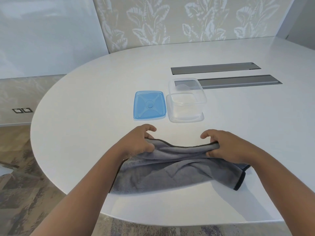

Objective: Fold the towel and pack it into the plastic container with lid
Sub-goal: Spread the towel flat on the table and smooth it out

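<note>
1. Near the front edge of the white worktop (85, 99), a grey towel (179, 171) lies rumpled, its near part flat on the surface and its far edge lifted.
2. The left hand (136, 143) grips the towel's far left corner, thumb and fingers (150, 128) pinching the dark-trimmed hem; the index finger curls free above it.
3. The right hand (226, 145) grips the far right corner the same way, fingers closed on the bunched hem, with the thumb pressed against the cloth below.
4. Between the two hands the raised hem sags in a shallow curve.
5. The towel's right near corner folds over, showing dark edging, just beside the right forearm.
6. Toward the middle of the worktop, well apart from the towel, stands the clear plastic container (186, 103), open and upright.
7. The blue lid (150, 105) lies flat just beside the container, on its left.
8. Two grey panels (238, 81) are set into the worktop beyond the container, toward the far right edge.
</note>
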Demonstrator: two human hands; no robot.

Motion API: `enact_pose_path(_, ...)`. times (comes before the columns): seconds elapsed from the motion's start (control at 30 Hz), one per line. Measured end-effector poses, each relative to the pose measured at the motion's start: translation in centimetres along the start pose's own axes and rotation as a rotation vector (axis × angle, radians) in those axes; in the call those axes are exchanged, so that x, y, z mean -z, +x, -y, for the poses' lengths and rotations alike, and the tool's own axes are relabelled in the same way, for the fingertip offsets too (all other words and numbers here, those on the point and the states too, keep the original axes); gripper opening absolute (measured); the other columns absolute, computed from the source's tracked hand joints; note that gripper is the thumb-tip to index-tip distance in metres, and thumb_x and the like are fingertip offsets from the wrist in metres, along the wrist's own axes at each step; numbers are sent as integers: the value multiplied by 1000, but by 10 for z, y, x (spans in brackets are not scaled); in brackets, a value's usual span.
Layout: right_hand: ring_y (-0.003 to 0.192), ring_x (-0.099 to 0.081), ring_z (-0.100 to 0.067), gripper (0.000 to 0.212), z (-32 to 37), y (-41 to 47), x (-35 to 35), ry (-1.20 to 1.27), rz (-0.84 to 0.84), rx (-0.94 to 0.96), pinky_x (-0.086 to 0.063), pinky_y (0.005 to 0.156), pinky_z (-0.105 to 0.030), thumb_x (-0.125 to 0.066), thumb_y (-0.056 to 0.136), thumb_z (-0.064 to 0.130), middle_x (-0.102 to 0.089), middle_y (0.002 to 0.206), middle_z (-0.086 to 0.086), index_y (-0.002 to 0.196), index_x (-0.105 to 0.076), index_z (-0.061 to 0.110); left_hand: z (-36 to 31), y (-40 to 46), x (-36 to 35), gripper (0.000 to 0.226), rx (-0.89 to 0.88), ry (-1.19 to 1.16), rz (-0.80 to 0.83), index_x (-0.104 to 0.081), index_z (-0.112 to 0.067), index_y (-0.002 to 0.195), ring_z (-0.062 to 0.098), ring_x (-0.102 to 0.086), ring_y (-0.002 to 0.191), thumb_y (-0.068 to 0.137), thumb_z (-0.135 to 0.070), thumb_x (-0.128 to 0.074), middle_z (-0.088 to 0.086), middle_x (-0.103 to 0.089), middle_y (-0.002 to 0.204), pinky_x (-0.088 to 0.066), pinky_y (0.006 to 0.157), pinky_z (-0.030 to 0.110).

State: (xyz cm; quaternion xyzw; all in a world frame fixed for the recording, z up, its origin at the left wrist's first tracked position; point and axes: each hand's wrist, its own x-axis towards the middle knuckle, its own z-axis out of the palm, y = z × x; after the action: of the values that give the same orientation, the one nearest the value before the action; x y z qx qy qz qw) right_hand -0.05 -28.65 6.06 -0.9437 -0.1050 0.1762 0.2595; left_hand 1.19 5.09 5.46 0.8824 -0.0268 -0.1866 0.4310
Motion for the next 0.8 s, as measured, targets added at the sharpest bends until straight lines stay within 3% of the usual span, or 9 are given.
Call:
enact_pose_path(0.07,91,-59,-2,45,7,-4,0,2,17,25,-45,74,-21,-80,78,39,-57,104,19,116,-58,51,-11,-8,1,56,-40,103,30,-63,-30,119,10,-70,82,64,-22,-58,-7,-74,100,-58,78,32)
enact_pose_path(0.13,94,-57,1,59,14,-7,-2,-71,70,16,-44,73,-23,-81,66,51,-56,105,21,119,-56,53,-21,-17,2,52,-53,284,131,-66,-30,114,5,-67,84,64,-26,-54,-11,-73,101,-57,78,28)
enact_pose_path(0.27,117,-55,-12,95,21,-7,-20,-279,171,-20,-45,85,-31,-83,58,58,-54,128,23,142,-41,47,-23,-24,-9,51,-10,589,327,-58,-30,108,20,-65,93,63,-46,-76,-11,-66,100,-57,78,43)
enact_pose_path(0.4,97,-58,-12,65,17,-6,-28,-271,175,-15,-50,79,-34,-86,61,52,-46,110,19,114,-49,42,-6,-22,-25,86,-47,828,266,-44,-39,118,19,-38,110,47,-59,-89,-11,-40,119,-36,85,38)
enact_pose_path(0.47,91,-56,-8,53,15,-6,-28,-260,185,0,-50,77,-34,-85,63,49,-48,106,17,103,-49,41,-1,-19,-29,80,-81,828,253,-45,-40,111,17,-35,110,47,-57,-90,-11,-36,121,-31,86,37)
enact_pose_path(0.57,79,-55,-7,38,15,-5,-30,-285,169,25,-44,65,-32,-79,67,42,-59,88,12,85,-46,35,0,-19,-31,57,-133,808,230,-44,-36,87,10,-48,91,53,-55,-85,-18,-52,97,-30,79,34)
enact_pose_path(0.67,73,-54,-13,25,21,-5,-25,-359,9,40,-41,61,-35,-65,72,35,-57,82,9,80,-41,33,-6,-20,-32,32,-180,812,63,-41,-31,78,6,-51,68,62,-39,-68,-13,-56,78,-32,60,30)
enact_pose_path(0.73,72,-55,-18,18,24,-2,-19,-363,-246,77,-41,59,-37,-58,77,28,-54,86,8,83,-42,33,-14,-16,-28,24,-277,820,-188,-41,-28,80,18,-53,67,64,-23,-59,-11,-51,75,-30,58,32)
enact_pose_path(0.8,70,-54,-21,25,26,0,-14,-328,-514,162,-41,52,-34,-61,79,13,-53,96,8,90,-50,32,-20,-13,-23,30,-442,823,-450,-42,-25,80,29,-55,66,61,-11,-61,-9,-45,73,-29,60,33)
